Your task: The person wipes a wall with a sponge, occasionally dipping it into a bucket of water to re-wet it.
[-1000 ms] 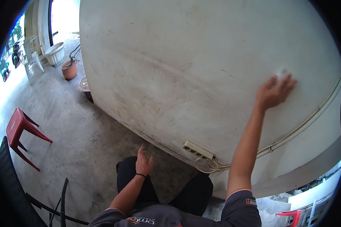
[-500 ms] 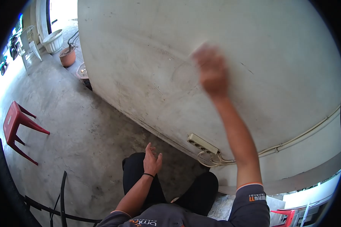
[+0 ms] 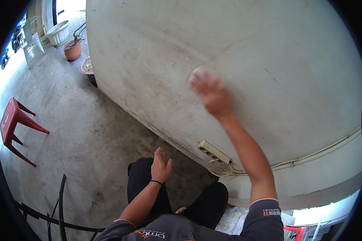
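Observation:
My right hand (image 3: 213, 94) is raised against the scuffed pale wall (image 3: 149, 52), its fingers bent and blurred by motion. Something whitish shows at the fingertips, pressed to the wall, too smeared to name. My left hand (image 3: 161, 166) hangs above my left knee with its fingers apart and nothing in it; a dark band circles the wrist. Below and right of the left hand, a power strip (image 3: 214, 152) is fixed low on the wall, with cables running right.
A red stool (image 3: 16, 120) stands on the concrete floor (image 3: 84, 140) at left. Farther back are a potted plant (image 3: 72, 51), a white planter (image 3: 58, 34) and a pale chair (image 3: 32, 38). Black metal bars (image 3: 62, 205) are at lower left.
My right hand has moved down and left across the wall. My left hand stays over the knee, and the view has shifted slightly.

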